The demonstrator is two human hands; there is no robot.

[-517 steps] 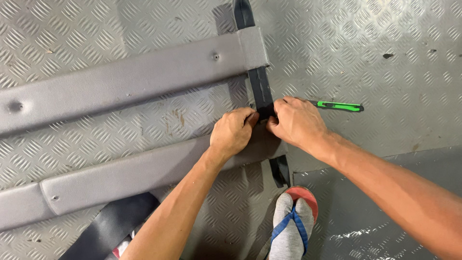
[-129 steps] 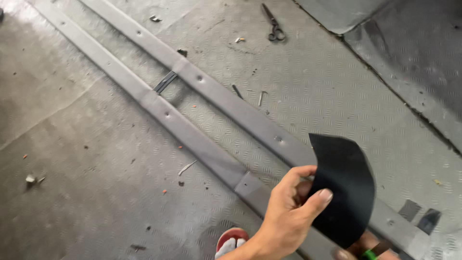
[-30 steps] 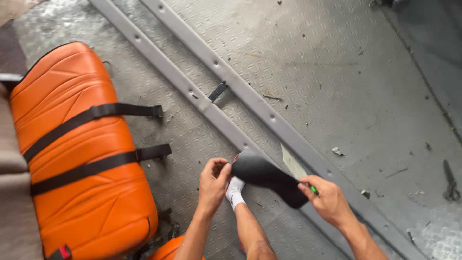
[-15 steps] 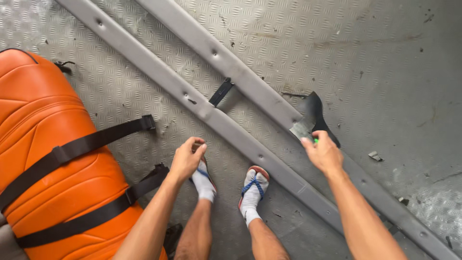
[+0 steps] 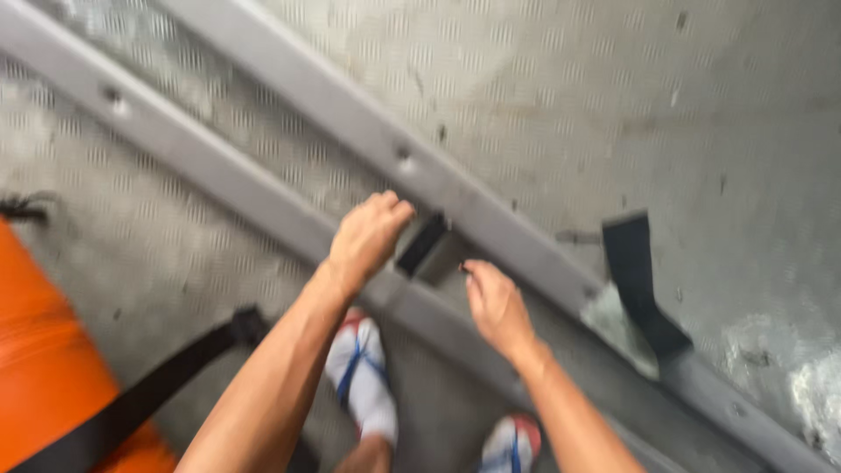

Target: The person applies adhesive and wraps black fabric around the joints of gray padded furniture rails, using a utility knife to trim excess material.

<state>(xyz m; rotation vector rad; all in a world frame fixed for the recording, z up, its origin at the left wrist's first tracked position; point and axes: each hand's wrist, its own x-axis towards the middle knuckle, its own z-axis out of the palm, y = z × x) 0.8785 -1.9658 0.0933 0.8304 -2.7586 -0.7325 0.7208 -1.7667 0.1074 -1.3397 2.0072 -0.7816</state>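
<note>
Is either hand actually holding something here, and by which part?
Nothing is clearly held. The left hand and right hand hover either side of a short black strap between grey metal floor rails; blur hides any contact.

Whole frame motion-blurred, left hand (image 5: 368,238) fingertips smeared against small black strap piece (image 5: 422,245), contact unclear, right hand (image 5: 496,303) grip unreadable, orange cushion (image 5: 44,368) cut off at left edge, both feet cropped at near edge

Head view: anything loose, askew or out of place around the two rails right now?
Yes. A black sheet piece lies loose and crooked across the far rail, one end lifted, away from both hands. A short black strap sits between the rails, by the left hand; the right hand is empty. The picture is blurred.
</note>
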